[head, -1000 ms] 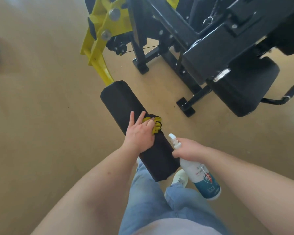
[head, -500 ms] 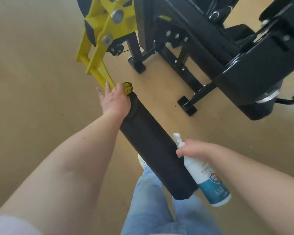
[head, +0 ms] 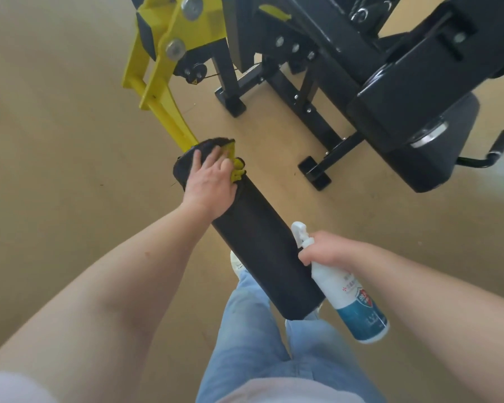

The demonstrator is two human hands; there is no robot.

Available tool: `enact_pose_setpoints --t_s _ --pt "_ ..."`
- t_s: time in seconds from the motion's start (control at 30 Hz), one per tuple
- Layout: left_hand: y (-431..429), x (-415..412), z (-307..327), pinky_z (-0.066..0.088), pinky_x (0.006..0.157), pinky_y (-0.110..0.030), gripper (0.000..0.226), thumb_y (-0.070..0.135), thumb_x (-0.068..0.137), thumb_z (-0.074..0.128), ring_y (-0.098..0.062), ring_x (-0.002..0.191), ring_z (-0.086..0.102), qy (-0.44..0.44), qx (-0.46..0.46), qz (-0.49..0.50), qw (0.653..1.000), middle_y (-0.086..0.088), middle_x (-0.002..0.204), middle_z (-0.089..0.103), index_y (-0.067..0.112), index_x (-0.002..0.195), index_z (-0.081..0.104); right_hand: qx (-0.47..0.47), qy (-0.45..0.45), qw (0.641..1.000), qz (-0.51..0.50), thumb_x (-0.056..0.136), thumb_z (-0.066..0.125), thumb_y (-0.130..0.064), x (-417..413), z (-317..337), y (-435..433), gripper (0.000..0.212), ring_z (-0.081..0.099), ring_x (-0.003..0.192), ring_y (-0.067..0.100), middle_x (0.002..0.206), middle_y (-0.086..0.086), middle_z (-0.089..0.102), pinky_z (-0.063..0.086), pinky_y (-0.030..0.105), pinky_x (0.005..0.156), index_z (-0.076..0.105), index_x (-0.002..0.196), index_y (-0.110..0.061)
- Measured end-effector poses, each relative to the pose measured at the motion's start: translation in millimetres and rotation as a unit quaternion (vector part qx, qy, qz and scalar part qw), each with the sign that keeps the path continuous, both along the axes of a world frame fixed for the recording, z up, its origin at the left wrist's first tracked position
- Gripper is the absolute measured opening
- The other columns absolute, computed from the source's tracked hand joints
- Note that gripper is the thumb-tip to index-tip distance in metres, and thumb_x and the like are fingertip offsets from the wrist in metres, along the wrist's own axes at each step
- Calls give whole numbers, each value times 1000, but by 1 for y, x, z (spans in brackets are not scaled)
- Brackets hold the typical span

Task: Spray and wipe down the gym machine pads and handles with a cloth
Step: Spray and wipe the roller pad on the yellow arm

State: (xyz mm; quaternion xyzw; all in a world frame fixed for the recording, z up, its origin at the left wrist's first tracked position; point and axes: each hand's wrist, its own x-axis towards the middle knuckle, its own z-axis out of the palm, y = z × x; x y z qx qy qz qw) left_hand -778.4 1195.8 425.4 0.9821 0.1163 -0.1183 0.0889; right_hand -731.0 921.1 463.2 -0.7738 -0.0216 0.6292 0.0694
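Observation:
A long black roller pad (head: 262, 248) runs diagonally from the yellow lever arm (head: 163, 109) down toward my legs. My left hand (head: 211, 181) lies flat on the pad's far end, pressing a dark cloth with yellow edging (head: 233, 161) against it; most of the cloth is under my palm and fingers. My right hand (head: 322, 248) grips the neck of a white spray bottle with a blue label (head: 352, 298), held beside the pad's near end, nozzle pointing up and left.
The black machine frame (head: 312, 117) with its feet stands behind the pad. A black seat pad (head: 437, 158) and a side handle (head: 498, 144) are at the right. Tan floor spreads to the left. My jeans and white shoe (head: 236, 263) are below the pad.
My left hand with the cloth slid up the pad from its middle to the far end by the yellow arm, then came back slightly. The bottle stayed by the near end.

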Motion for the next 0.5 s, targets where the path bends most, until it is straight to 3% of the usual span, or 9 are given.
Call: enact_pose_setpoints --t_s 0.13,0.27,0.37,0.43,0.5 --pt "-66 -28 6 5 127 -52 41 42 95 54 -21 150 34 18 -35 -88 995 -1 145 58 16 127 60 34 -8 999 10 80 66 -27 -3 0 -6 18 63 81 24 92 7 64 48 35 74 60 95 -18" --pt "-118 -62 5 8 128 -49 42 40 93 59 -18 149 36 25 -87 -164 982 2 149 56 19 128 61 64 -29 998 -9 80 67 -22 -4 -3 -15 15 59 77 23 87 6 62 45 33 71 60 91 -16" --pt "-116 -65 5 10 128 -48 41 42 94 61 -18 151 33 17 -77 -176 981 1 154 50 18 127 62 82 -26 996 -11 75 67 -24 6 -5 -18 17 58 76 22 87 5 60 44 34 71 58 88 -18" --pt "-106 -59 8 6 128 -49 42 44 97 56 -17 154 25 29 -53 -143 988 0 159 43 17 129 59 75 32 996 22 74 68 -26 15 1 -14 24 63 82 25 93 7 63 50 36 77 57 94 -19" --pt "-98 -53 7 4 127 -53 42 45 98 53 -18 156 20 28 -32 -83 996 -1 161 41 15 127 59 58 78 994 47 79 67 -27 17 9 -6 31 71 95 34 102 15 68 57 46 93 57 107 -19"
